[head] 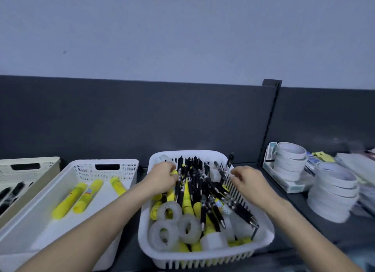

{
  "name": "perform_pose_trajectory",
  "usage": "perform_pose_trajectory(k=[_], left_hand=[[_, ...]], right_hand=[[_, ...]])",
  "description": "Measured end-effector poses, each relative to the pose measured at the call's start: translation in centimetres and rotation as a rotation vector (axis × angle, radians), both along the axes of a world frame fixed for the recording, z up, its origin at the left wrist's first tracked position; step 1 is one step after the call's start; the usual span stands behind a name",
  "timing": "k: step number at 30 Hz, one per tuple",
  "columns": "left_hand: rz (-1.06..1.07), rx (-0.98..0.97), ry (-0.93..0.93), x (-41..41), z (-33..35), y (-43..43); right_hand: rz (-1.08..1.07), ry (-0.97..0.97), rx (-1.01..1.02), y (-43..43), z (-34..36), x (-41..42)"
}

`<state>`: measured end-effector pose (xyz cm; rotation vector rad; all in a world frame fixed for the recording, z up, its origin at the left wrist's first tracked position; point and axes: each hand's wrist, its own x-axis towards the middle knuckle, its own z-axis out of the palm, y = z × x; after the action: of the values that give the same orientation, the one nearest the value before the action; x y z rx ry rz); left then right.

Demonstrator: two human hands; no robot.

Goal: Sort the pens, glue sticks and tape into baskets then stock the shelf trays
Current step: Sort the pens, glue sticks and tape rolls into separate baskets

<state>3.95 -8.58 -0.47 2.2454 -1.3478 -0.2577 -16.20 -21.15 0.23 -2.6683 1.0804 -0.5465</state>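
— Nearest lot?
— Slotted basket [203,258], mixed: tape rolls [188,228] at the near end, pens [194,178] and glue sticks [186,202] heaped behind.
— Hands?
— Left hand [162,177], far-left corner, fingers curled, apparently round a yellow stick [174,172]. Right hand [249,182] over the far-right pens, fingers loosely bent; hold cannot be told.
— Leftward?
— White basket [85,170], three sorted sticks [87,196].

No legible text — printed labels on glue sticks [87,196] and pens [203,188] too blurred.
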Motion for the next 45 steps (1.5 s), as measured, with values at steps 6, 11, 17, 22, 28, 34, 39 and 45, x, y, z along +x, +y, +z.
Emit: perform_pose_trajectory(k=[6,11,17,22,28,34,39,45], left_hand=[[0.066,0.078,0.004,-0.1,-0.3,-2.1],[0.063,0.197,0.019,0.3,-0.6,-3.4],[0.1,0.259,-0.063,0.4,-0.5,-4.6],[0.126,0.307,-0.161,0.1,-0.5,-5.2],[0.162,0.249,-0.093,0.5,-0.7,-5.6],[0.171,0.054,0.154,0.6,-0.1,-6.2],[0.18,-0.109,0.244,1.2,0.2,-6.4],[0.171,0.025,0.22,1.1,-0.7,-6.5]], right_hand=[[0.031,0.015,0.182,-2.1,-0.9,2.5],[0.023,0.074,0.24,-2.2,-1.3,3.5],[-0.195,-0.073,0.201,-6.3,-0.5,3.7],[-0.235,-0.019,0.303,-7.3,-1.7,5.8],[-0.13,-0.232,0.042,-6.4,-0.5,5.5],[-0.087,0.059,0.051,-4.5,1.8,6.3],[-0.046,0.315,0.22,-2.9,-0.7,6.2],[-0.053,0.094,0.331,-3.2,-0.1,4.2]])
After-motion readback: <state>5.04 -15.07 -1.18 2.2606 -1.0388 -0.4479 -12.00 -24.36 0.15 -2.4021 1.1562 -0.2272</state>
